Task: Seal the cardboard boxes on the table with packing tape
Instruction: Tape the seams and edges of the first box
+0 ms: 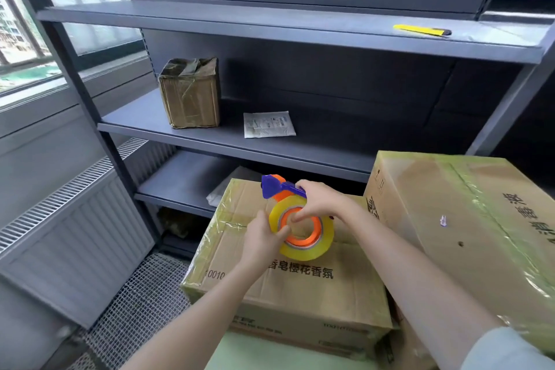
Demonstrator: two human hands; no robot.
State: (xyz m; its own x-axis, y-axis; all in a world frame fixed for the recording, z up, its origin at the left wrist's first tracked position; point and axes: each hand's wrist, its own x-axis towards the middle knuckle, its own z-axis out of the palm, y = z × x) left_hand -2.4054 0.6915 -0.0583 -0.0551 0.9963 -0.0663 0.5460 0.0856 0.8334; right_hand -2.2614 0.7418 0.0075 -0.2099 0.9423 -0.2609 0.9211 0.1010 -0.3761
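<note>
Single head view, looking forward and down, close over hands, facing shelving unit (270,135).

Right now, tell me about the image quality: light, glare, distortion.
Head view: daylight enters through the window at left, which looks washed out; the wide lens bows the shelf edges; tape on the right box shows glare; the tape roll and both hands are fairly sharp.

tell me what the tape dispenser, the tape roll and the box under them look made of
Tape dispenser: likely moulded plastic, glossy blue and orange.
Tape roll: clear yellowish plastic film, shiny, translucent.
Box: brown cardboard, matte, creased, glossy tape along its edges.
</note>
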